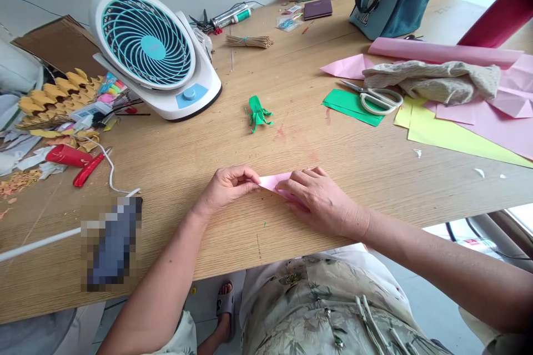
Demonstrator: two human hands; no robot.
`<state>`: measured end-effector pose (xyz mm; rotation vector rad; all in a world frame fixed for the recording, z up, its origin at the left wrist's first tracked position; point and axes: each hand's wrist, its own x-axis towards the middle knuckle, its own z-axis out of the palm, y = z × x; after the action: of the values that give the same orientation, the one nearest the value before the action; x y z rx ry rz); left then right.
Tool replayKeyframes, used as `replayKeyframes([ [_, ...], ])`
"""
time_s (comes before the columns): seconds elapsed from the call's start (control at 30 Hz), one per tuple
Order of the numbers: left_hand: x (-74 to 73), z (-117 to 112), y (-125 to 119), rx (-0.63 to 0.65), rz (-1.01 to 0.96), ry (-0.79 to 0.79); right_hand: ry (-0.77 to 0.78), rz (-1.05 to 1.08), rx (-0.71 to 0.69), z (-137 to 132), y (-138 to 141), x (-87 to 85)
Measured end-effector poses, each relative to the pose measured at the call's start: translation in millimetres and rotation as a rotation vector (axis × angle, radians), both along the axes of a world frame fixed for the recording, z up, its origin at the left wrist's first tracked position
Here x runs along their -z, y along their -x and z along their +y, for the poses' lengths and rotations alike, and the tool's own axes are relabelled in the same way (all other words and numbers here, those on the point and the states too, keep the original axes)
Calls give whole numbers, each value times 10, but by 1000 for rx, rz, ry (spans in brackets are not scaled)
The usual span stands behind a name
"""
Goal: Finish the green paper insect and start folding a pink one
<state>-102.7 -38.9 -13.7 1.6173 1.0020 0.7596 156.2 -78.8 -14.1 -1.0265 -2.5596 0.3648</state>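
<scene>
A folded strip of pink paper [270, 181] lies between my two hands, close to the front of the table. Its left tip is pinched between the thumb and fingers of my left hand [231, 187]. My right hand [318, 197] covers the strip's right part, fingers bent over it and thumb below, so that end is mostly hidden. Beyond my hands stands a small green folded-paper beetle [258, 113] with thin legs. To its right, white-handled scissors [381, 101] rest on green paper sheets [345, 104].
A white and blue fan [183, 89] stands at the back left, beside paper scraps and a red cutter [89, 171]. A blurred device [112, 244] lies front left. At right are pink paper [512, 127], yellow paper [458, 136], a crumpled cloth [437, 82] and a blue bag [395, 0].
</scene>
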Motion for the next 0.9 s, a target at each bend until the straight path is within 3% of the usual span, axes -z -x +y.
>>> replayKeyframes([
  [0.2, 18, 1, 0, -61, -35, 49, -1, -2, -4, -4, -5, 6],
  [0.43, 13, 8, -8, -48, -29, 62, -20, 4, -10, 2, -4, 13],
  [0.6, -24, 31, -10, -3, 109, -86, -32, 0, -12, -4, -6, 13],
  [0.77, -136, 61, -46, 155, 256, -337, 2, -6, -3, -1, -7, 1],
  [0.9, -151, 59, -92, 126, 254, -329, 18, -17, 7, 2, -3, -5],
])
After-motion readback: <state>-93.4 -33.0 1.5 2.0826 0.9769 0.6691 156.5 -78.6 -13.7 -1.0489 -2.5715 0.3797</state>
